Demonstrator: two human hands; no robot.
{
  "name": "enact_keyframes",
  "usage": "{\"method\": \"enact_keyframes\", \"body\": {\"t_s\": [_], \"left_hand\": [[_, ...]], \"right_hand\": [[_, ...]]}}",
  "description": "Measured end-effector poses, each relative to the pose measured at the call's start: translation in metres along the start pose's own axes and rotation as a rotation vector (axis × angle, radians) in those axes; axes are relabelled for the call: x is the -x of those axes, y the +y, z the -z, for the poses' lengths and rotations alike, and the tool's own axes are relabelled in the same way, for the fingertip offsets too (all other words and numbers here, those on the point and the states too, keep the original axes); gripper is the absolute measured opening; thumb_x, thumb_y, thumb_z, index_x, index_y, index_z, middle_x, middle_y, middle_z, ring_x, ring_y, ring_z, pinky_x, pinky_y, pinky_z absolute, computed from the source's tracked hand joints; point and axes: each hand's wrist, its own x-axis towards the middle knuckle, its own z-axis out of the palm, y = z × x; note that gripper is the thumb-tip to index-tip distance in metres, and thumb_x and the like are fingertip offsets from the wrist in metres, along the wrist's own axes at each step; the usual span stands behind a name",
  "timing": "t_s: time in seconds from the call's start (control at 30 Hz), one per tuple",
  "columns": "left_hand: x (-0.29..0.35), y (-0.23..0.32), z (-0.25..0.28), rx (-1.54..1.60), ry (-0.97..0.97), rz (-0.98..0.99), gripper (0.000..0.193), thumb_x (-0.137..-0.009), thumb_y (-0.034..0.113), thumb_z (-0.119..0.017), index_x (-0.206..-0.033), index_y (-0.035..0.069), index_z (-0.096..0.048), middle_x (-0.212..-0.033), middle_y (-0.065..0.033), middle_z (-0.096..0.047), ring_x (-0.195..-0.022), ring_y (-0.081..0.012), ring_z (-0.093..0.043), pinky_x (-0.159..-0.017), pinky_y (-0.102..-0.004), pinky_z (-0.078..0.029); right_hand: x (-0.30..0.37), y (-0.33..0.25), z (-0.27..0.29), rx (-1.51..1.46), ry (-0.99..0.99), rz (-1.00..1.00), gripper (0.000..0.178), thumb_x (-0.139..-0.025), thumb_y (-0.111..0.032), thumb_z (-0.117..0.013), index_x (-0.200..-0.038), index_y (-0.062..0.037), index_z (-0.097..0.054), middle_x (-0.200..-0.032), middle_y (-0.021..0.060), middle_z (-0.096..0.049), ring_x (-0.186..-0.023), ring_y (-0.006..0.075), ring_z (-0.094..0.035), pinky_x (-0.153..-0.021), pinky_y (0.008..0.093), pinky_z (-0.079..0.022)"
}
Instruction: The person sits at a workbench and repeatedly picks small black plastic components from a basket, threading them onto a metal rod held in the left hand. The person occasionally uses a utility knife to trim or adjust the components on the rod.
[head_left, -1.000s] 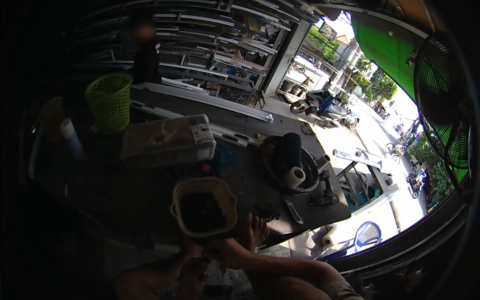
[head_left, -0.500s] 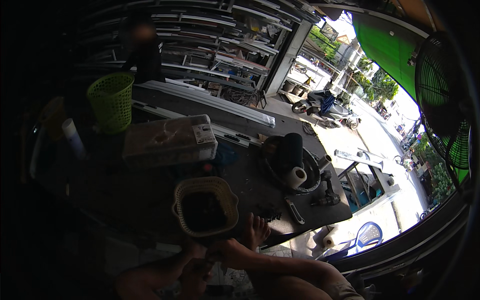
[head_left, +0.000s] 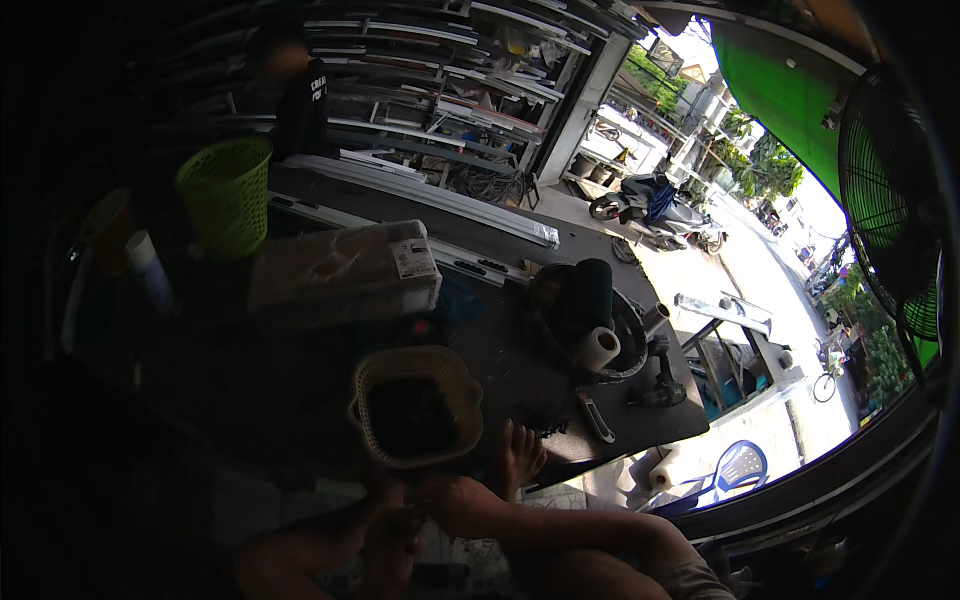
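In deep shadow at the lower middle, my right hand (head_left: 455, 505) is closed, with its fingers curled in toward my left hand (head_left: 392, 538). The left one also looks bent and closed. Whatever lies between the fingers is too small and dark to make out. Just beyond the hands, a cream plastic basket (head_left: 470, 425) stands on the dark tabletop (head_left: 300, 390), holding a mass of small dark pieces. A bare foot (head_left: 518, 458) rests at the table edge to the right of the basket. Beside it lie small dark bits (head_left: 548, 427).
A box cutter (head_left: 596, 416), a cordless drill (head_left: 658, 375) and a round black tray (head_left: 625, 372) with film rolls are at right. Behind the basket sit a clear-wrapped box (head_left: 340, 270) and green basket (head_left: 225, 200). A person (head_left: 300, 105) stands before profile racks. A fan (head_left: 890, 200) is at far right.
The view has shifted slightly. My hands stay close together, with only slight finger movement. The person at the back has moved a little.
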Motion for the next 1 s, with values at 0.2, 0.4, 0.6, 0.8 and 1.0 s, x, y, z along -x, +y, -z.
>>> {"method": "enact_keyframes", "body": {"t_s": [0.2, 0.4, 0.6, 0.8, 1.0], "left_hand": [[0.004, 0.014, -0.011, 0.08, 0.037, 0.158, 0.014, -0.099, 0.011, -0.069, -0.105, -0.001, -0.066, -0.077, -0.0002, -0.058, -0.066, -0.0085, -0.053, -0.057, -0.0241, -0.038], [-0.002, 0.007, -0.002, 0.194, 0.044, 0.144, 0.021, -0.099, 0.012, -0.061, -0.111, -0.004, -0.066, -0.095, -0.0111, -0.068, -0.073, -0.0156, -0.062, -0.062, -0.0307, -0.049], [-0.005, 0.001, 0.004, 0.385, 0.041, 0.22, 0.03, -0.095, 0.004, -0.048, -0.119, -0.008, -0.063, -0.12, -0.0242, -0.071, -0.088, -0.0273, -0.072, -0.072, -0.0372, -0.058], [-0.012, -0.005, 0.005, 0.367, -0.056, 0.279, 0.022, -0.107, 0.018, -0.054, -0.118, 0.002, -0.063, -0.112, -0.0171, -0.074, -0.077, -0.0212, -0.07, -0.062, -0.0339, -0.054], [-0.008, -0.01, 0.003, 0.35, -0.111, 0.317, 0.022, -0.109, 0.029, -0.058, -0.111, 0.007, -0.063, -0.082, -0.0034, -0.066, -0.063, -0.0147, -0.061, -0.054, -0.0296, -0.045]], "right_hand": [[-0.002, 0.001, 0.016, -0.258, 0.032, -0.078, 0.016, -0.101, -0.006, -0.066, -0.114, -0.001, -0.074, -0.092, 0.0111, -0.078, -0.087, 0.0197, -0.078, -0.074, 0.0316, -0.063], [-0.009, 0.0, 0.044, -0.253, 0.474, -0.302, 0.031, -0.099, -0.01, -0.07, -0.129, -0.0009, -0.068, -0.103, 0.0118, -0.078, -0.093, 0.0148, -0.075, -0.079, 0.0285, -0.06], [-0.019, 0.076, 0.117, -0.224, 0.847, -0.25, 0.026, -0.097, -0.012, -0.071, -0.122, -0.004, -0.073, -0.108, 0.0098, -0.079, -0.097, 0.013, -0.074, -0.082, 0.0285, -0.058], [-0.027, 0.08, 0.121, 0.127, 0.704, -0.302, 0.021, -0.092, -0.013, -0.076, -0.111, -0.0044, -0.077, -0.101, 0.0098, -0.078, -0.089, 0.016, -0.073, -0.076, 0.0329, -0.057], [-0.093, 0.063, 0.073, 0.795, 0.152, -0.013, 0.017, -0.08, -0.016, -0.075, -0.096, -0.0091, -0.079, -0.089, 0.0126, -0.077, -0.09, 0.0296, -0.074, -0.1, 0.0471, -0.043]]}}
